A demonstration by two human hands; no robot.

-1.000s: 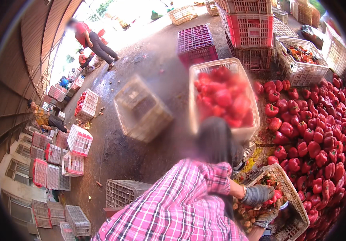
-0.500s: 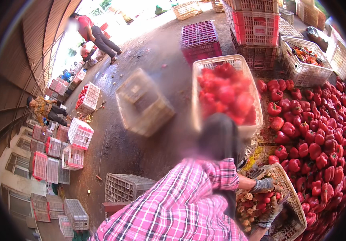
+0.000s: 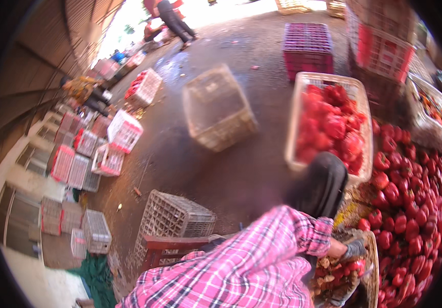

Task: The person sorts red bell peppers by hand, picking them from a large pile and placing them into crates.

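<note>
My left hand, in a dark grey glove, reaches from a pink plaid sleeve over a pale plastic crate at the lower right. Its fingers look closed at a red bell pepper. Lower down, my gloved right hand is close to the left one; its fingers are blurred and partly hidden. A thin pale streak shows beside the hands, too smeared to name. Brownish pepper cores and red pieces lie in the crate under my hands. Past my dark-trousered knee stands a cream crate full of red bell peppers.
A large heap of red bell peppers covers the floor at right. An upside-down-looking beige crate sits mid-floor, a grey crate nearer. A purple crate and stacked crates stand beyond. Other people work at far left.
The view has swung, so the crates and heap now appear farther right and my hands lower in the picture. My hands stay close together at the crate of cores.
</note>
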